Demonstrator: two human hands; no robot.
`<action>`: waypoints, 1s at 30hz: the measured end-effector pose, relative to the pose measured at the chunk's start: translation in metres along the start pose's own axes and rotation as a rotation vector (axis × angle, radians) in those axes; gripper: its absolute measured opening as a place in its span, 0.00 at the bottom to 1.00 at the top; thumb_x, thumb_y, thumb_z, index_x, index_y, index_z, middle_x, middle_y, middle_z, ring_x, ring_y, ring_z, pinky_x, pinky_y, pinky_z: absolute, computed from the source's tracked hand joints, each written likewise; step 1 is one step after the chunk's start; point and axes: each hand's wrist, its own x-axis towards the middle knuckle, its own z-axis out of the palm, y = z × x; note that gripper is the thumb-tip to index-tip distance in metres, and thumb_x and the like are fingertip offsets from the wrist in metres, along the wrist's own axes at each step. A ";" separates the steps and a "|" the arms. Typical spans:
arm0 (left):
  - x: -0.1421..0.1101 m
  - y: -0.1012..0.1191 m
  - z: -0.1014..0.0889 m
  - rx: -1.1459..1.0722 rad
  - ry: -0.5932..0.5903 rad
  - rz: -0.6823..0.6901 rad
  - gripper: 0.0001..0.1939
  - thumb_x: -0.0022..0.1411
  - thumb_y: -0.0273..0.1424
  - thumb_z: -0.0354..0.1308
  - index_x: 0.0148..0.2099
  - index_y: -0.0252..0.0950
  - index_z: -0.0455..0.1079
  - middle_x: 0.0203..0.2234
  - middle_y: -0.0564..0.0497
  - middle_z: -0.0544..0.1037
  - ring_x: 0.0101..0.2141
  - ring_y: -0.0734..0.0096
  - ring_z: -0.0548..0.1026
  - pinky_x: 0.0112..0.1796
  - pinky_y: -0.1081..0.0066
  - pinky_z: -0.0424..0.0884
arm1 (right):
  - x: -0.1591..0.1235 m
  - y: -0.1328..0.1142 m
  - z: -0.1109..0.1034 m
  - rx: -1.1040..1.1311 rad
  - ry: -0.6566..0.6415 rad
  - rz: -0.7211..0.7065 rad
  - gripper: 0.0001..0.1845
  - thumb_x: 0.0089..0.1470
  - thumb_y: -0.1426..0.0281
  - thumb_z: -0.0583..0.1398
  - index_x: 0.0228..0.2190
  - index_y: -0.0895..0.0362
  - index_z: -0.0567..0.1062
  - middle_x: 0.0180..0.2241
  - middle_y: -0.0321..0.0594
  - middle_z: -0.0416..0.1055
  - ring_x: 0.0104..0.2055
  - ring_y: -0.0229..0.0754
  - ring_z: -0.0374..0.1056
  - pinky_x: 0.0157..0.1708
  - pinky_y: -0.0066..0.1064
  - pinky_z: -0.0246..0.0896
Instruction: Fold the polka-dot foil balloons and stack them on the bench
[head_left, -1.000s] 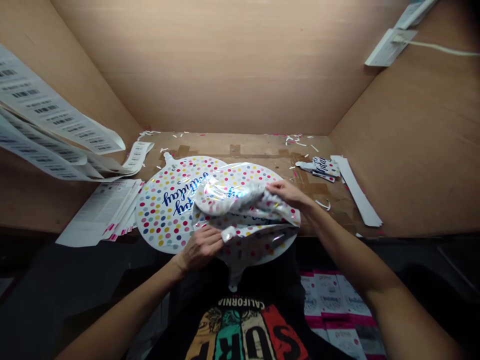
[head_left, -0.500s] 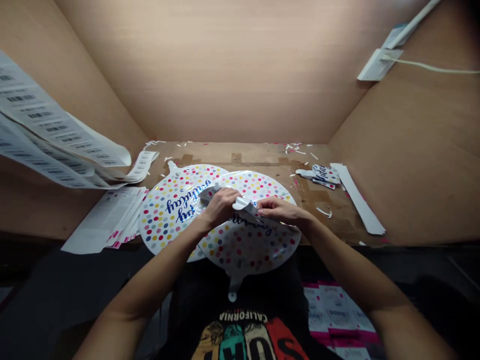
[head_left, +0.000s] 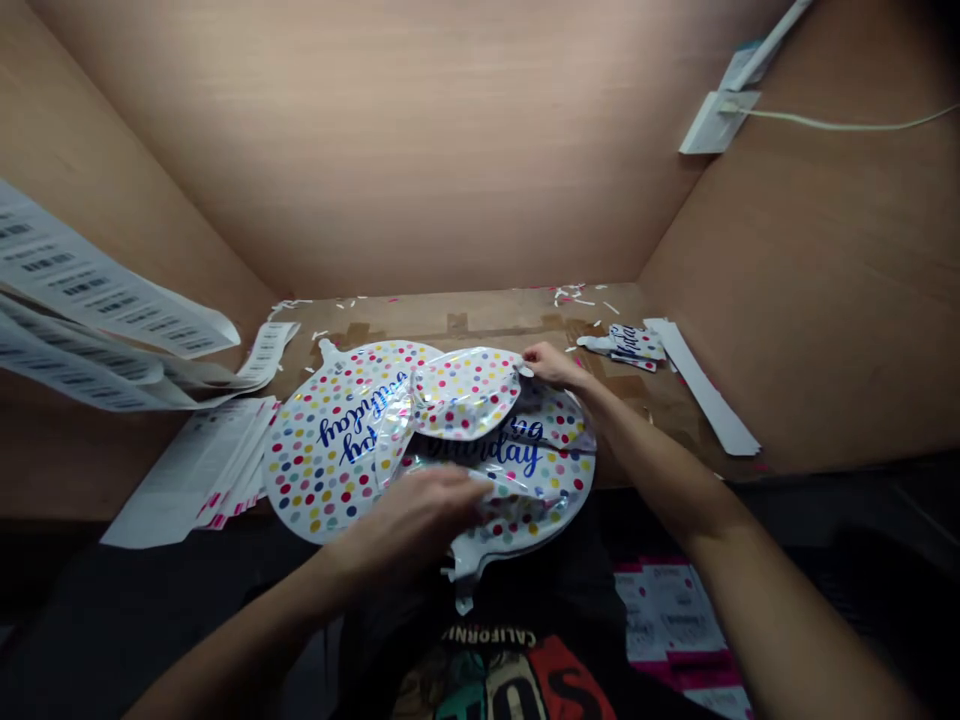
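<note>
Flat foil balloons with coloured dots and blue birthday lettering overlap in front of me. The upper balloon is partly unfolded, with a dotted flap lifted across its far side. My right hand pinches the foil at the right end of that flap. Blurred by motion, my left hand is over the near-left part of the same balloon; its fingers are too smeared to read. Beneath and to the left lies another spread-out balloon. The upper one's tail points toward my body.
A folded balloon and white paper strips lie at the right. Barcode label strips hang at the left above stacked printed sheets. Paper scraps dot the taped cardboard surface. Pink-and-white packets are below.
The crumpled foil between my hands has opened into a broad dotted flap. My right hand has moved away from me, and my left hand has come nearer my body. The camera view has shifted slightly.
</note>
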 end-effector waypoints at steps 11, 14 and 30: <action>-0.001 -0.138 0.056 -0.015 0.165 -0.279 0.27 0.61 0.27 0.55 0.62 0.34 0.72 0.59 0.39 0.76 0.59 0.51 0.74 0.60 0.58 0.68 | -0.178 0.035 0.016 0.035 0.038 -0.131 0.24 0.55 0.64 0.65 0.53 0.56 0.76 0.48 0.43 0.78 0.47 0.49 0.73 0.48 0.35 0.68; 0.009 -0.170 0.038 -0.191 0.093 -0.453 0.20 0.57 0.27 0.52 0.48 0.37 0.80 0.43 0.49 0.84 0.47 0.57 0.80 0.50 0.66 0.74 | -0.181 0.050 0.018 0.044 0.088 -0.060 0.15 0.60 0.62 0.58 0.39 0.58 0.79 0.39 0.42 0.79 0.41 0.48 0.73 0.42 0.34 0.68; 0.087 -0.162 0.076 0.274 0.248 -0.455 0.35 0.74 0.50 0.47 0.75 0.38 0.58 0.72 0.43 0.59 0.71 0.49 0.56 0.68 0.52 0.53 | -0.108 0.030 0.036 -0.884 0.283 0.392 0.24 0.73 0.58 0.48 0.49 0.60 0.77 0.40 0.59 0.79 0.44 0.55 0.78 0.44 0.37 0.66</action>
